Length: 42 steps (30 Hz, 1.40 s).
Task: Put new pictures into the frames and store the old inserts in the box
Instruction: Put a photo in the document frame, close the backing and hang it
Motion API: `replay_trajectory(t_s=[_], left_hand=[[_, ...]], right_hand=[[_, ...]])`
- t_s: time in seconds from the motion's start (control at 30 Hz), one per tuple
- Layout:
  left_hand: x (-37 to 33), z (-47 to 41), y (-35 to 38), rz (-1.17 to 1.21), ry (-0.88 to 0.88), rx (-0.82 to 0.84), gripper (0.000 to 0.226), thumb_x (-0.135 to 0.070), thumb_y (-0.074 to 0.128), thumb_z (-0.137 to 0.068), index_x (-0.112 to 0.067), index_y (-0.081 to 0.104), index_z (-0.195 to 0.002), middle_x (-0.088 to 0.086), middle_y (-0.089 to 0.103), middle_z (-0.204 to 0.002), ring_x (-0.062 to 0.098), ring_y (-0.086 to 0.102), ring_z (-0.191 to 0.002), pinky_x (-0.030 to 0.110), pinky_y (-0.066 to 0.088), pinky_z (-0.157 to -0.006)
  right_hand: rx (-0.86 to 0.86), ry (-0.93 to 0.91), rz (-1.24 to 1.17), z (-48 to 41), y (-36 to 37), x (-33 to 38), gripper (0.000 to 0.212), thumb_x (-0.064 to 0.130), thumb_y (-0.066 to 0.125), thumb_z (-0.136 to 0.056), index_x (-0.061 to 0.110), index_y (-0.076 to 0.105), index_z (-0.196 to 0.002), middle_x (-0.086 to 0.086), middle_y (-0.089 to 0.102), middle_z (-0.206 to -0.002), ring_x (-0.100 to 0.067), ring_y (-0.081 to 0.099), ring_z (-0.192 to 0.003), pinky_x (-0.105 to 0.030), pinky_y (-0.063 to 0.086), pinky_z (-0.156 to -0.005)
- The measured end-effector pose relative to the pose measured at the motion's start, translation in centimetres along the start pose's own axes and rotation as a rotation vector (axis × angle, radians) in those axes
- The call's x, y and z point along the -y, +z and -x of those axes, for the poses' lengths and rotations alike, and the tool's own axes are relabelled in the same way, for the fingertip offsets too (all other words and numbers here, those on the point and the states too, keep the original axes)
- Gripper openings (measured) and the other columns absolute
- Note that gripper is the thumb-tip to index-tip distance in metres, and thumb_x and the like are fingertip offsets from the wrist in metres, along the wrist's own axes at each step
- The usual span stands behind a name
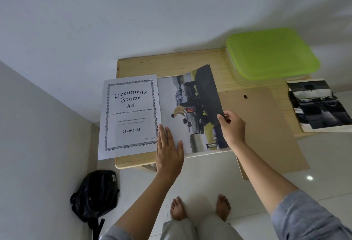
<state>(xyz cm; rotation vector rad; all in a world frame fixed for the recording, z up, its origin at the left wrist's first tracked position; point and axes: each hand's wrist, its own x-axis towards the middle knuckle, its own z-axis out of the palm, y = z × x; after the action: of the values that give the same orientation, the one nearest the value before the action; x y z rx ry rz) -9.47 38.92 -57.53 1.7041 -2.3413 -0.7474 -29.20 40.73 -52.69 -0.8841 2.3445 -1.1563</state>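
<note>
A printed picture of a pickup truck (192, 106) lies over the frame at the middle of the wooden table (171, 64). My right hand (231, 127) pinches the picture's right edge and lifts it a little. My left hand (168, 148) presses flat on the picture's lower left corner. The old insert (129, 116), a white "Document Frame A4" sheet, lies to the left and hangs over the table's left edge. The brown backing board (262, 125) rests to the right. A clear box with a green lid (270, 53) stands at the back right.
Another picture, of a car interior (320, 104), lies at the table's right end. A black backpack (95, 196) sits on the floor against the left wall. White walls close in behind and to the left. My bare feet (200, 209) stand on white tile.
</note>
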Motion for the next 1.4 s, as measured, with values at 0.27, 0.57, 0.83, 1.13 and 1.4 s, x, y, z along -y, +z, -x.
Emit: replay_trajectory(t_s=[0.27, 0.57, 0.83, 1.13, 1.4], left_hand=[[-0.6, 0.1, -0.8, 0.041, -0.042, 0.037, 0.07, -0.05, 0.017, -0.093, -0.011, -0.002, -0.148, 0.003, -0.019, -0.155, 0.025, 0.005, -0.144, 0.039, 0.02, -0.116], [-1.4, -0.8, -2.0, -0.023, 0.023, 0.006, 0.075, -0.053, 0.008, -0.089, -0.007, 0.001, -0.148, 0.007, -0.013, -0.156, 0.016, -0.017, -0.142, 0.035, 0.001, -0.118], [-3.9, -2.8, -3.8, 0.289, 0.003, -0.031, 0.065, -0.038, 0.034, -0.098, -0.009, 0.004, -0.148, 0.005, 0.002, -0.157, 0.016, 0.0, -0.144, 0.027, 0.002, -0.113], [-13.2, -5.5, -5.0, 0.693, 0.016, -0.01, 0.068, -0.03, 0.052, -0.093, -0.016, 0.014, -0.147, 0.005, 0.03, -0.147, 0.023, 0.038, -0.129, 0.04, 0.036, -0.107], [-26.5, -3.3, 3.5, 0.814, 0.094, 0.104, 0.064, -0.017, 0.061, -0.087, -0.024, 0.026, -0.141, 0.005, 0.051, -0.127, 0.018, 0.056, -0.109, 0.043, 0.052, -0.09]], right_hand=[[0.187, -0.048, -0.129, 0.1, -0.6, -0.1, 0.048, 0.006, 0.046, -0.094, 0.016, 0.036, -0.141, 0.001, 0.04, -0.145, -0.012, 0.035, -0.134, -0.019, 0.027, -0.106], [0.161, -0.099, -0.322, 0.1, -1.8, 1.4, 0.045, 0.0, 0.047, -0.093, 0.015, 0.045, -0.135, 0.011, 0.049, -0.132, -0.007, 0.043, -0.128, -0.023, 0.033, -0.108], [0.137, -0.13, -0.416, -0.9, -4.6, 2.1, 0.044, 0.001, 0.049, -0.092, 0.021, 0.048, -0.131, 0.006, 0.052, -0.133, -0.006, 0.051, -0.118, -0.006, 0.038, -0.093], [0.061, -0.145, -0.483, -3.7, -13.1, -0.4, 0.044, 0.003, 0.05, -0.093, 0.027, 0.046, -0.128, 0.002, 0.048, -0.138, -0.009, 0.047, -0.125, -0.014, 0.035, -0.103], [-0.109, 0.008, -0.153, -7.6, -25.7, -10.1, 0.042, 0.009, 0.053, -0.092, 0.017, 0.047, -0.133, -0.006, 0.055, -0.129, -0.021, 0.05, -0.121, -0.027, 0.039, -0.097]])
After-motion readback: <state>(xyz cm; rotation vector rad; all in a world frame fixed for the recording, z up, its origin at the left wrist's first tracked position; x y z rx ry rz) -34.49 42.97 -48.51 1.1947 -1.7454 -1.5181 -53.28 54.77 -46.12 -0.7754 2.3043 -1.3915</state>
